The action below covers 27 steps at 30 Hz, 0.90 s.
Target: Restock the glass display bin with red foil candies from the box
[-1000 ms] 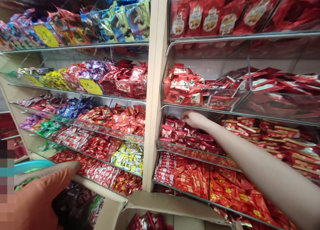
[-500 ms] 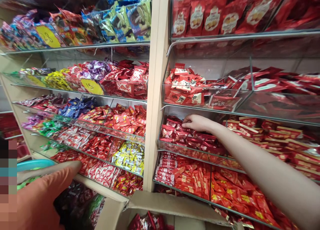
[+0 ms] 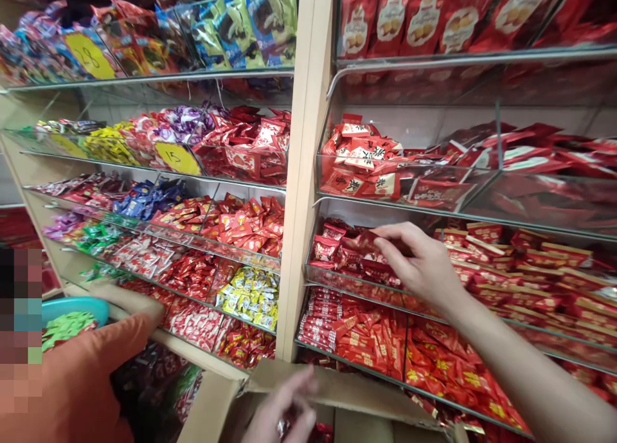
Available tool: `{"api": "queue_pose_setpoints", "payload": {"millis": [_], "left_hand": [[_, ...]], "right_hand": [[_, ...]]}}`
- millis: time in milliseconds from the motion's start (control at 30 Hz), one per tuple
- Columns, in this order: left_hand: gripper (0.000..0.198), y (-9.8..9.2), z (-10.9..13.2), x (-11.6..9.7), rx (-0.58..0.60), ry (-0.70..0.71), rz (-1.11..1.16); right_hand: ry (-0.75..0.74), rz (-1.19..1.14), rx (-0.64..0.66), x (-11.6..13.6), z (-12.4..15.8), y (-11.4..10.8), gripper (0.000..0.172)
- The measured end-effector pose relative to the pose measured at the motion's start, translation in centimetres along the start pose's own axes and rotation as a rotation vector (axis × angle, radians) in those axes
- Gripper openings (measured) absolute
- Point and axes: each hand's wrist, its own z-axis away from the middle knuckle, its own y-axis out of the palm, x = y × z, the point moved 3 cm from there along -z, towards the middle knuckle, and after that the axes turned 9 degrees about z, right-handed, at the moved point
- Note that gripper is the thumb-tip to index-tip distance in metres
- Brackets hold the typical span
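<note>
R hand (image 3: 424, 260) is up to the right of the wooden upright (image 3: 306, 173), thumb & fingertips closed in a pinch on a dark-red foil candy pkt (image 3: 362, 242). Pkt is just above the bin of like dark-red candy pkts (image 3: 324, 249), immed. right of the upright; can't tell if it touches them.

L hand (image 3: 282, 412) is low, below the upright's foot, over the open cardboard box (image 3: 337, 385). Fingers apart & loosely bent, blurred; no pkt visible in it. Box has more dark-red pkts (image 3: 326, 434) inside, partly hidden by that hand; contact unclear.

Right of the upright, one shelf below R hand: red-checked pkts (image 3: 318, 324). One shelf above: red pkts w/ black characters (image 3: 369, 152). Well left of the upright: co-worker's orange sleeve (image 3: 81, 375), nr a teal basin (image 3: 103, 309) w/ green pkts (image 3: 70, 325).
</note>
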Motion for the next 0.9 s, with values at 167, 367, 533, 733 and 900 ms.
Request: {"api": "queue_pose_setpoints", "payload": {"millis": [167,367,533,733,900], "left_hand": [[0.048,-0.2,-3.0,-5.5,-0.063,0.060,0.511],[0.019,1.1,-3.5,-7.2,-0.093,-0.012,0.451],[0.018,0.9,-3.4,-7.9,-0.161,0.197,0.240],[0.011,1.1,-2.9,-7.8,-0.271,0.414,0.177],[0.010,1.8,-2.8,-6.2,-0.259,0.345,0.190]], "right_hand": [[0.084,-0.313,0.091,4.8,7.2,0.2,0.008],[0.409,-0.547,0.276,4.3,10.0,1.9,0.011],[0.541,-0.695,0.290,3.7,10.3,2.7,0.019],[0.804,-1.035,0.007,3.9,12.3,4.7,0.018],[0.877,-1.075,0.051,3.8,14.1,6.1,0.017]]}}
